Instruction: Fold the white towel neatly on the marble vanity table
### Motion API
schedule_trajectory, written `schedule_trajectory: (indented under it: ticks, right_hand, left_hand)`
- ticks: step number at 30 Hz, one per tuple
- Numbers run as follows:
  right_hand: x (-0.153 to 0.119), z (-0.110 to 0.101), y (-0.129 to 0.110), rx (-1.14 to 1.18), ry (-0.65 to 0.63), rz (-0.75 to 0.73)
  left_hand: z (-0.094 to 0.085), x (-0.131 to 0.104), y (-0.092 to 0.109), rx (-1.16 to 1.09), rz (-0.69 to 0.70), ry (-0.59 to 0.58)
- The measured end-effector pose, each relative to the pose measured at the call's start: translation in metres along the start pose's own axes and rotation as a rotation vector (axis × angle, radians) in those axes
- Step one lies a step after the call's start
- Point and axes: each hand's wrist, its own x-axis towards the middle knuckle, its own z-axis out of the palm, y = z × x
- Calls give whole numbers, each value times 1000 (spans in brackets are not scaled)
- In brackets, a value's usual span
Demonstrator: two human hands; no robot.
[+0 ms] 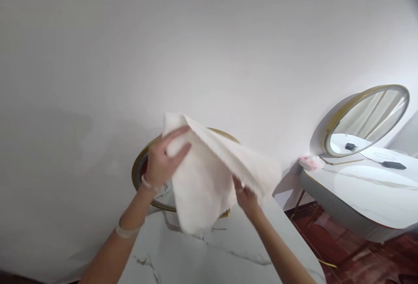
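Left hand: at the upper left part of the white cloth (pixel 204 177), back of the hand (pixel 159 162) toward the camera; thumb and forefinger apart against the fabric. Blur; cannot tell whether the grip closes on it.
Right hand: closed on the cloth's folded edge, lower right (pixel 247 199); fingers partly hidden by fabric.
Cloth position: raised and spread between the hands, creased diagonally, lower corner hanging over the counter (pixel 241 242); covers much of the near mirror (pixel 134 174).
Near mirror: round, gold rim, at the back of the counter.
Counter surface: white with dark veining.
Left wrist: pale band (pixel 127 232), thinner one nearer the hand.
Right side: second table (pixel 369 184), white top, grey side; oval gold-framed mirror (pixel 369 121), pink-and-white packet (pixel 310 162), dark flat object (pixel 394 165).
Floor: dark red (pixel 329 234).
Wall: plain, pale (pixel 212 36).
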Motion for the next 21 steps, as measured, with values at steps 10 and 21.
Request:
schedule_trajectory:
  ticks: [10,21]
  right_hand:
    - [142,36,-72,-181,141,-455]
    - [96,36,-3,-207,389,-344]
  left_hand:
    - [26,17,-82,329,-128,69]
    - [108,19,-36,323,576,-77]
